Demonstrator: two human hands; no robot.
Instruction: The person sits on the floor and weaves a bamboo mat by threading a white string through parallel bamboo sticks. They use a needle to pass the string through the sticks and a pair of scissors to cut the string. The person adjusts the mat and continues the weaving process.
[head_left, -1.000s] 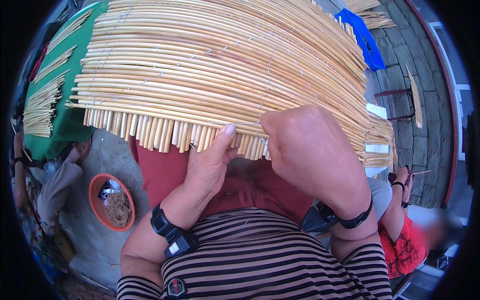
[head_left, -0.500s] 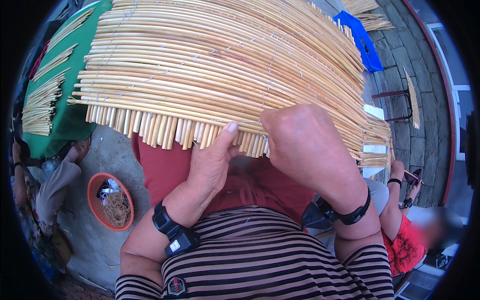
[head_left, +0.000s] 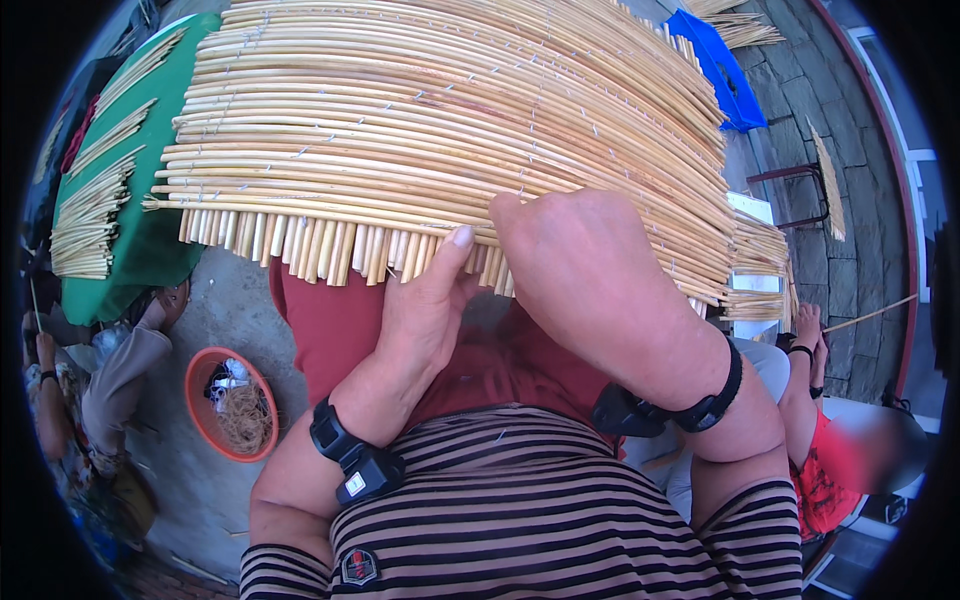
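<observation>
A broad mat of pale reed stalks point(head_left: 400, 110), bound in rows with thin thread, spreads in front of me. Below its near edge, a row of cut reed ends point(head_left: 310, 245) juts toward my lap. My left hand point(head_left: 428, 300) pinches this edge, thumb on top and fingers curled underneath. Just right of it, my right hand point(head_left: 575, 245) is closed in a fist against the outermost stalks. Its back faces up and hides the fingertips, so whatever they grip does not show.
Bundles of reeds point(head_left: 95, 215) lie on a green cloth point(head_left: 160, 240) at left. An orange basin point(head_left: 205, 430) with tangled fibre stands on the floor. Far right are a blue crate point(head_left: 735, 90) and another person's hand point(head_left: 808, 325) by a long stalk point(head_left: 870, 313); someone else sits at left.
My right hand has shifted slightly left and away from me, closer to my left thumb. My left hand keeps its hold. At right, the other person's long stalk now points outward.
</observation>
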